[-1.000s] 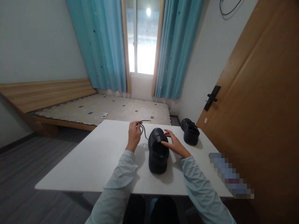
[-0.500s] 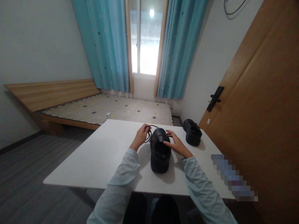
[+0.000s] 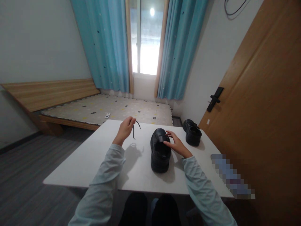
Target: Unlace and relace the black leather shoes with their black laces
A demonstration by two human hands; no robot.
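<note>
A black shoe [image 3: 160,160] stands on the white table, its opening towards me and its toe pointing away. My right hand [image 3: 177,145] grips its right side, thumb at the tongue and fingers by the upper edge. To the left, my left hand [image 3: 125,128] is raised above the table, closed on a thin black shoelace [image 3: 134,132]. Two short ends of the lace hang from the fingers, apart from the shoe; the rest is hidden in the hand. A second black shoe [image 3: 194,138] rests at the table's far right.
The white table [image 3: 89,166] spans the space before me. Behind it is a bed [image 3: 122,108] with a small white remote [image 3: 107,115] on it. A blurred-out item [image 3: 231,175] lies along the right edge, near a wooden door [image 3: 265,103].
My left hand has moved left and slightly up, carrying the shoelace away from the shoe. The loops that were beside the shoe are gone from there. My right hand stays on the shoe.
</note>
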